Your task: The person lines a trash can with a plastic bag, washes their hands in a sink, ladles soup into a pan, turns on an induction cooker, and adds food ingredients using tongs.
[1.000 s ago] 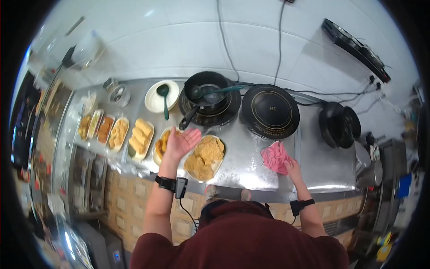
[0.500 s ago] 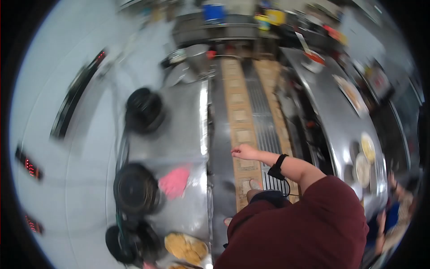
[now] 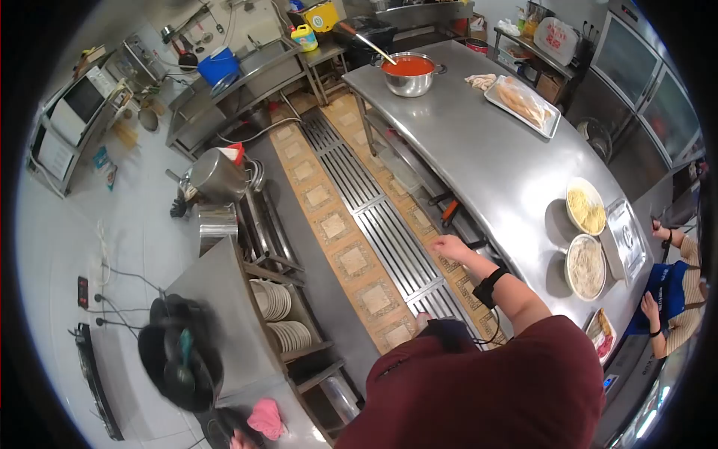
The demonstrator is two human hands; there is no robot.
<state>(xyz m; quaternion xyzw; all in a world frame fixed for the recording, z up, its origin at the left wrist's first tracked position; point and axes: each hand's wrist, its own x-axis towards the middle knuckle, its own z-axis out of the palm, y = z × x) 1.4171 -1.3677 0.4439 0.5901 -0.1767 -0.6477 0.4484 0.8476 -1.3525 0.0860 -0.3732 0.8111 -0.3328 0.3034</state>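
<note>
Pot (image 3: pixel 157 363), round and black, in left hand (image 3: pixel 241 440) near crumpled cloth (image 3: pixel 266 419)

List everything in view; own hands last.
Counter: 1, silver, lower left
Cloth: 1, pink, on counter
Pans: count blurred, black, lower left
Plates: 2 stacks, white, under counter
Big pots: at least 2, silver, left
Microwave: 1, white, left
Bucket: 1, blue, upper left
Jug: 1, yellow, top
Floor grate: 1, silver, centre
Table: 1, silver, upper right
Pot: 1, silver, on table
Bowls: 2, white, on table
Trays: at least 2, silver, white, right
Fridge: 1, silver, top right
Co-worker: 1, in blue, right edge
Shirt: 1, maroon, bottom
Right hand: 1, bare, centre
Left hand: 1, bare, cropped, bottom edge
</note>
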